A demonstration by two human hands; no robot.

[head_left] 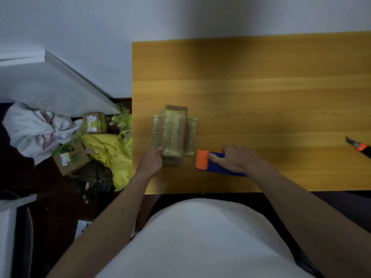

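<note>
Right, labels first. The small carton (94, 122) on the floor to my left has a white shipping label w/ a yellow-green patch, and the bigger carton (70, 157) nearer me has a white sticker plus green printed tape along its top edge. All of that print is too blurry to read. No brand is legible on the taped cardboard bundle (172, 133) either; there's just a small dark mark on the flap at its far end.

The bundle lies flat on the wooden table (261, 87), near the table's left-front corner, long side running away from me, wrapped in clear, yellowish tape. My left hand (151, 161) pinches its near-left corner, thumb on top and the other fingers tucked out of sight. My right hand (234, 158) is curled over the orange-and-blue tool (202, 160), thumb along the blue body. The orange end points at the bundle and sits just beside its near-right corner, w/ a small gap between.

Other stuff: a utility knife (359, 147) w/ an orange slider sits at the far right table edge, well apart from both hands. On the floor around the cartons are crumpled yellow plastic (112, 151), a white bag (34, 129) and a dark bag (96, 177). A white panel (66, 77) leans against the wall behind them. My white shirt (210, 237) hides the table's front edge in the middle.
</note>
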